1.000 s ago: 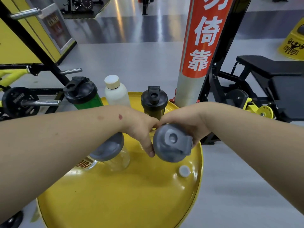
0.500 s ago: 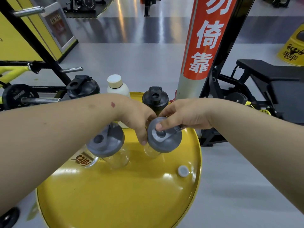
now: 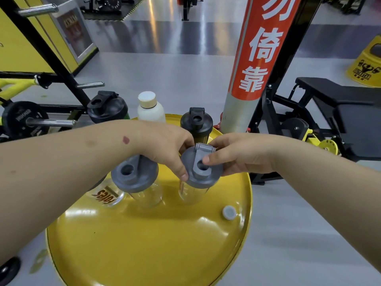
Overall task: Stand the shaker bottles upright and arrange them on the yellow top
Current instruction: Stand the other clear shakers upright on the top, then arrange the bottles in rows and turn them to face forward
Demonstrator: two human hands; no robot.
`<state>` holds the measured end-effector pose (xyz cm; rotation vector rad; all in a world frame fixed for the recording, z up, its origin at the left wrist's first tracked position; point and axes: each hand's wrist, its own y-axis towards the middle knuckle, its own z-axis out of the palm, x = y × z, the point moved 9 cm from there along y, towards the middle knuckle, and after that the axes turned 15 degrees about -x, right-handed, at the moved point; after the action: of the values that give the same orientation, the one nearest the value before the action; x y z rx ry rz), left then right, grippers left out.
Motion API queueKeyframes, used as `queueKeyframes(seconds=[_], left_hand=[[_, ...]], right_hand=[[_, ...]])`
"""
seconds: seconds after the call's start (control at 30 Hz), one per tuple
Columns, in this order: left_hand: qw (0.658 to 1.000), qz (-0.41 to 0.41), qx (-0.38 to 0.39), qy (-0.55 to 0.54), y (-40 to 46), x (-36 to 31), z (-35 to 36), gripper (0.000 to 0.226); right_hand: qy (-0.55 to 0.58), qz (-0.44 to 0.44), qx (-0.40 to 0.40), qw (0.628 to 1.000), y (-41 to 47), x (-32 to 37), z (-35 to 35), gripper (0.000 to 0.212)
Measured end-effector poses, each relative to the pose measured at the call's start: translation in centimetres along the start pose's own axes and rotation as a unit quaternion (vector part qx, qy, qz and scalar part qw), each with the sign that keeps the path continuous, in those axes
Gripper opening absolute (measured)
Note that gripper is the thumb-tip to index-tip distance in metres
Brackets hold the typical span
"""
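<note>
On the round yellow top (image 3: 148, 244) a clear shaker bottle with a grey lid (image 3: 198, 174) stands upright, right of centre. My left hand (image 3: 167, 149) and my right hand (image 3: 237, 153) both grip its lid from either side. Just left of it stands a second clear shaker with a grey lid (image 3: 136, 174), its flip cap open. Behind are a black-lidded dark shaker (image 3: 196, 122), a white bottle with a pale cap (image 3: 150, 108) and a black-lidded green shaker (image 3: 107, 107), all upright. A clear container with orange lettering (image 3: 105, 196) sits under my left forearm.
A small grey cap (image 3: 229, 212) lies loose near the top's right rim. A red-and-silver post (image 3: 251, 65) rises just behind the top. A black weight bench (image 3: 340, 104) is to the right, a rack with weight plates (image 3: 22, 120) to the left.
The grey-lidded shaker in my hands went from tilted toward me to upright on the yellow top. Both hands stayed on its lid.
</note>
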<state>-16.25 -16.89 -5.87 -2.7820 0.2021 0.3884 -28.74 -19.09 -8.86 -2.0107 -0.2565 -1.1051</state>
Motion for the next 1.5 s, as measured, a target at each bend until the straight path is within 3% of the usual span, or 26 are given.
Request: queueKeyframes(seconds=[0.37, 0.7, 0.87, 1.0, 1.1, 1.23, 1.37, 1.5], left_hand=[[0.998, 0.041, -0.003, 0.044, -1.8, -0.4, 0.9, 0.057], [0.993, 0.066, -0.03, 0.09, -2.7, -0.4, 0.0, 0.066], [0.996, 0.002, -0.094, 0.012, -5.4, 2.9, -3.6, 0.049], [0.989, -0.048, -0.138, -0.035, -7.9, 6.8, -5.2, 0.044], [0.989, -0.079, -0.109, -0.058, -10.1, 9.1, -4.6, 0.061], [0.995, -0.08, -0.062, 0.023, -12.3, 10.5, -3.1, 0.085], [0.991, -0.071, -0.065, 0.095, -13.0, 11.1, -2.2, 0.115], [0.992, -0.094, -0.064, 0.062, -14.6, 13.8, -2.8, 0.132]], right_hand=[[-0.124, -0.025, -0.036, 0.991, 0.0, 1.3, 1.0, 0.043], [-0.119, 0.03, -0.044, 0.992, -0.8, 1.4, 1.4, 0.046], [-0.317, -0.048, -0.149, 0.935, -1.9, 5.0, 0.5, 0.071], [-0.306, -0.133, -0.21, 0.919, -2.1, 8.7, 1.6, 0.065], [-0.303, -0.201, -0.188, 0.912, -1.6, 10.5, 4.8, 0.061], [-0.38, -0.216, -0.1, 0.894, -0.7, 10.5, 9.6, 0.092], [-0.443, -0.227, -0.082, 0.864, -0.1, 9.9, 12.3, 0.074], [-0.45, -0.234, -0.104, 0.855, 0.1, 10.0, 12.9, 0.08]])
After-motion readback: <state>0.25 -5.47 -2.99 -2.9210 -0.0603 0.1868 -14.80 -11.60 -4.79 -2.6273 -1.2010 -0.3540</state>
